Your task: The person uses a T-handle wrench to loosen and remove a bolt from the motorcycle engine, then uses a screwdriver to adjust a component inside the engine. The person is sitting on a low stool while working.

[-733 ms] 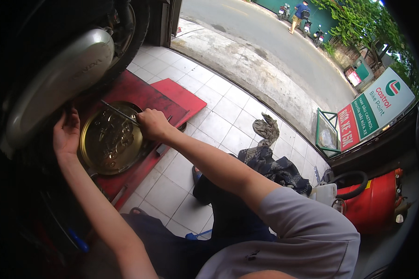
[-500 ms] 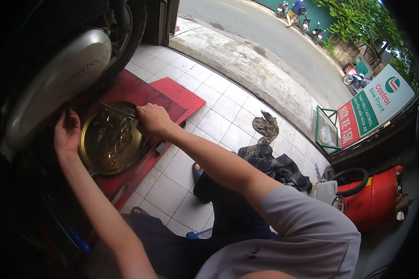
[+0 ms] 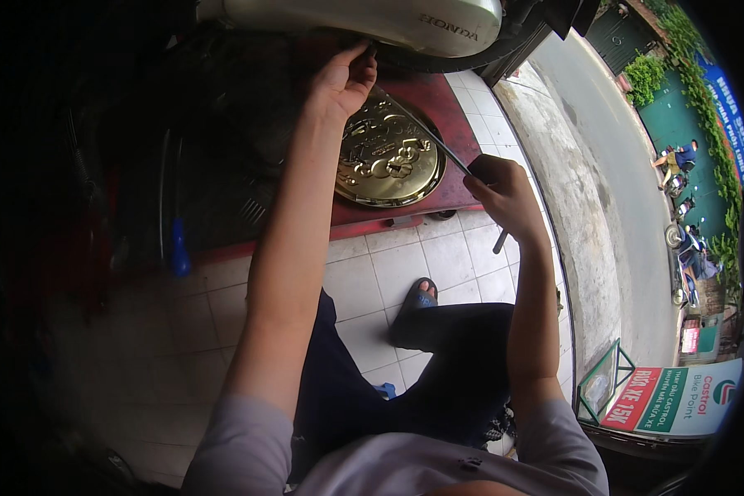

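My right hand (image 3: 508, 198) is wrapped round a long, thin metal bar tool (image 3: 426, 131). One end of it sticks out below my fist, and the shaft slants up left over the tray towards my other hand. My left hand (image 3: 345, 83) is raised to the underside of a silver motorbike cover (image 3: 372, 25). Its fingers are curled together at a small dark piece that I cannot make out. Below that hand lies a round gold tray (image 3: 426, 186) with a raised, shiny pattern; my left wrist hides its left edge.
The tray rests on a red platform (image 3: 463, 124) under the motorbike's wheel (image 3: 438, 64). A blue-handled tool (image 3: 179, 248) is at the left in shadow. White floor tiles (image 3: 372, 269) run around my sandalled foot (image 3: 417, 302). A sign board (image 3: 678, 397) stands by the street.
My view has turned, bringing the motorbike to the top. The bar tool has swung out towards the right in my right hand. My left hand has gone up to the cover's underside, its fingers closing.
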Demonstrator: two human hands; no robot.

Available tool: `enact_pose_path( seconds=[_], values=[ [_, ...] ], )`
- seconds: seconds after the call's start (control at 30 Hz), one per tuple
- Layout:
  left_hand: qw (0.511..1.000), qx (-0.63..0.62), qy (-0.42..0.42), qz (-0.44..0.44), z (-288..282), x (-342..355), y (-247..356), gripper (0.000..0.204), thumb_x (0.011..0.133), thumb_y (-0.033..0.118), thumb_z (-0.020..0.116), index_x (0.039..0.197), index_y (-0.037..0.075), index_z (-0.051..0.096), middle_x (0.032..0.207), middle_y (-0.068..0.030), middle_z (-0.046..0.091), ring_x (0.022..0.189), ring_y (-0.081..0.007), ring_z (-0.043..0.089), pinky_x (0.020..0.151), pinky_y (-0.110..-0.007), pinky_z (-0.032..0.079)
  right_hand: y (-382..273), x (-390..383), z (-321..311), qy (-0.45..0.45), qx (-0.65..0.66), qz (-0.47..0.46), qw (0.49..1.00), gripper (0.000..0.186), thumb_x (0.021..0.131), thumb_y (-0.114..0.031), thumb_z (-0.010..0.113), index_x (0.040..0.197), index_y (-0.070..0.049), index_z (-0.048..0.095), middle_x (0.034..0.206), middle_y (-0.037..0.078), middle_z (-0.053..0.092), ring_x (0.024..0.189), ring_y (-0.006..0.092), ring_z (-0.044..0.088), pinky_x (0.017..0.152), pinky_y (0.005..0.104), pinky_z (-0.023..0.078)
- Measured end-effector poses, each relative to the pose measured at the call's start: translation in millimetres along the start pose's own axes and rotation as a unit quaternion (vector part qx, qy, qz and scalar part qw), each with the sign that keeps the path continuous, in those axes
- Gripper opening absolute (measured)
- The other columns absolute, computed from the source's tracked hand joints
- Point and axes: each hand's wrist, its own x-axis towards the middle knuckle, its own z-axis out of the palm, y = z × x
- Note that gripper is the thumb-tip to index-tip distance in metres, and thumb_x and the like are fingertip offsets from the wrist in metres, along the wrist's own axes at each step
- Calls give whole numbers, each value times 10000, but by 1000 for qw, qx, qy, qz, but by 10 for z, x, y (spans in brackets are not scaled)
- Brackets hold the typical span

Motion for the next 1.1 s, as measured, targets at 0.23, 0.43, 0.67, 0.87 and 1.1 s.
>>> enact_pose_path(
  seconds=[0.23, 0.43, 0.67, 0.87, 1.1],
  values=[
    [976, 205, 38, 55, 40, -117, 24, 180, 893, 164, 609, 1021, 37, 601, 901, -115, 654, 715, -188, 594, 609, -284, 464, -107, -211, -140, 44, 7, -12, 999, 150, 818, -93, 599, 837, 55, 608, 669, 122, 621, 614, 149, 595, 625, 310, 497],
    [966, 223, -106, -76, 56, -323, 3, 252, 975, 151, 428, 1068, -30, 577, 1057, -187, 653, 969, -287, 652, 856, -392, 538, -239, -153, 81, 92, 31, -47, 994, 131, 844, -84, 597, 847, 45, 614, 682, 119, 632, 661, 154, 634, 618, 306, 502],
    [951, 239, -191, -44, 67, -450, -50, 202, 952, 114, 504, 1061, -31, 593, 1039, -188, 659, 983, -269, 652, 896, -359, 528, -354, -103, 157, 98, 6, -42, 994, 137, 851, -90, 601, 832, 46, 612, 699, 142, 649, 624, 198, 657, 595, 311, 511],
    [943, 242, -220, -65, 28, -501, -96, 197, 944, 109, 525, 1087, -17, 573, 1069, -167, 651, 1008, -251, 641, 919, -356, 518, -365, -129, 280, 118, 29, -63, 991, 132, 840, -86, 607, 819, 44, 605, 663, 147, 626, 592, 202, 655, 570, 313, 501],
    [893, 238, -348, -157, -55, -656, -230, 229, 937, 130, 554, 1121, -6, 554, 1105, -159, 637, 1047, -279, 625, 959, -418, 501, -397, -160, 539, 198, -19, -84, 977, 104, 813, -44, 584, 737, 23, 564, 607, 183, 577, 517, 334, 580, 501, 375, 424]
  ],
)
